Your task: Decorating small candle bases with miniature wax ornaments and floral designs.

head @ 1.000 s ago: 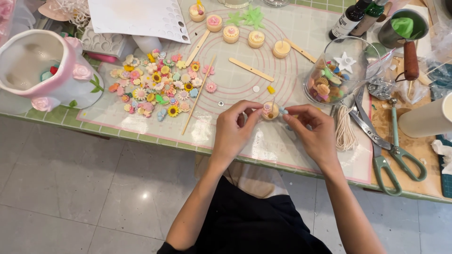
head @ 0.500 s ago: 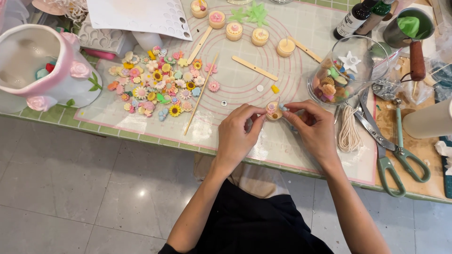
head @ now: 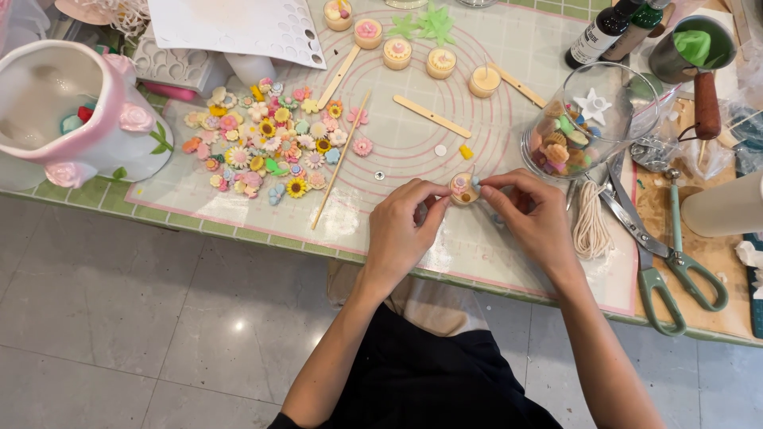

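My left hand (head: 404, 230) and my right hand (head: 534, 216) meet over a clear mat (head: 413, 151) printed with pink rings, near the table's front edge. Between their fingertips sits a small round cream-coloured candle (head: 463, 188) with tiny coloured decorations on top. The left thumb and forefinger hold its left side; the right fingertips pinch at its top right, where a small pale blue bit shows. A pile of little flower-shaped decorations (head: 266, 147) lies to the left of the hands. Several similar small candles (head: 396, 52) stand at the back of the mat.
A white and pink vase (head: 75, 111) stands at the left edge. A glass bowl (head: 584, 119) of charms sits right of the hands, beside coiled string (head: 590, 226) and green-handled scissors (head: 664, 266). Wooden sticks (head: 431, 116) and a skewer (head: 340, 163) lie on the mat. Dark bottles (head: 600, 36) stand behind.
Both hands stay on the small candle; the fingers shifted only slightly. The view has shifted a little, and nothing on the table has moved.
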